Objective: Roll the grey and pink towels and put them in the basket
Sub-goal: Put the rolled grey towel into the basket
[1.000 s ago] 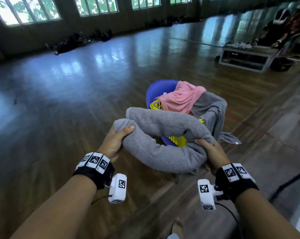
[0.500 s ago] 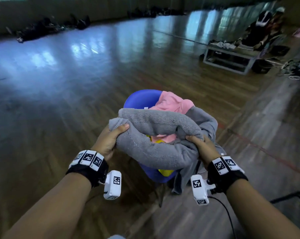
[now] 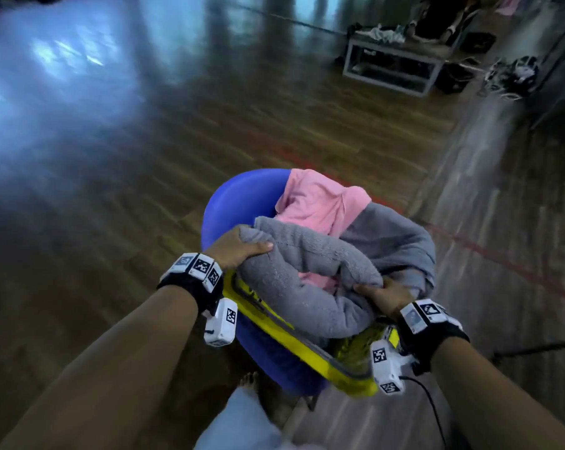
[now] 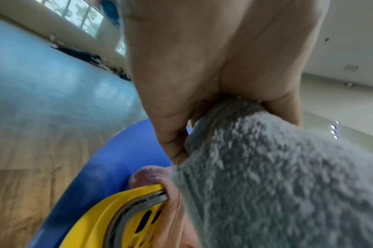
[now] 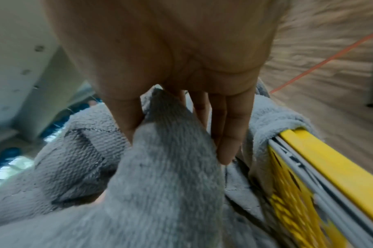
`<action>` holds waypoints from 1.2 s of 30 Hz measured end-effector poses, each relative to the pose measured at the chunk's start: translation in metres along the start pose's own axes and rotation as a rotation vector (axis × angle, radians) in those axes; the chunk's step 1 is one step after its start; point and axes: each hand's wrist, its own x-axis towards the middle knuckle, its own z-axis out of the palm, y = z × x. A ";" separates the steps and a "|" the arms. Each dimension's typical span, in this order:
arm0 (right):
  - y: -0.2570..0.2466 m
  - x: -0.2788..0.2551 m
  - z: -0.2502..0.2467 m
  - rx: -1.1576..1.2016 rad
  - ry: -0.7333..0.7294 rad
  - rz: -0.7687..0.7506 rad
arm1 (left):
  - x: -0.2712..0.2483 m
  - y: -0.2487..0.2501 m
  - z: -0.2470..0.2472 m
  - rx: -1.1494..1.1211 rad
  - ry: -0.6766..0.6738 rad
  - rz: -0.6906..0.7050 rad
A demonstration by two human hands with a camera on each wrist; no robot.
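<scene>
Grey terry cloth fills the middle of the head view: a rolled grey towel, bent into an arc, lies over the mouth of the yellow basket, one end in each hand. At its left end the left hand grips the roll, thumb laid along the top. At its right end the right hand holds the other end low inside the basket rim. Only the head view shows the pink towel, unrolled and draped over the far rim, and a second grey cloth hanging over the right rim. The basket rests on a blue chair.

The left wrist view adds the underside of the grip: the fingers curl round the roll's end, above the basket rim and a fold of pink cloth. The right wrist view shows that hand's thumb and straight fingers pinching a ridge of grey towel, with grey handle bars along the yellow rim at right.

Further right on the wooden floor are a red line, a low metal-framed bench and a black cable. A bare foot and pale trouser leg stand before the chair.
</scene>
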 end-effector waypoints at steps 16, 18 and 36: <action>0.018 0.080 0.040 -0.615 -0.410 0.337 | 0.160 -0.040 0.036 0.973 -0.661 -0.295; 0.018 0.090 0.044 -0.717 -0.457 0.293 | 0.165 -0.046 0.052 1.209 -0.694 -0.283; 0.052 0.193 0.129 -0.617 -0.623 0.248 | 0.234 -0.186 0.147 1.536 -0.775 0.124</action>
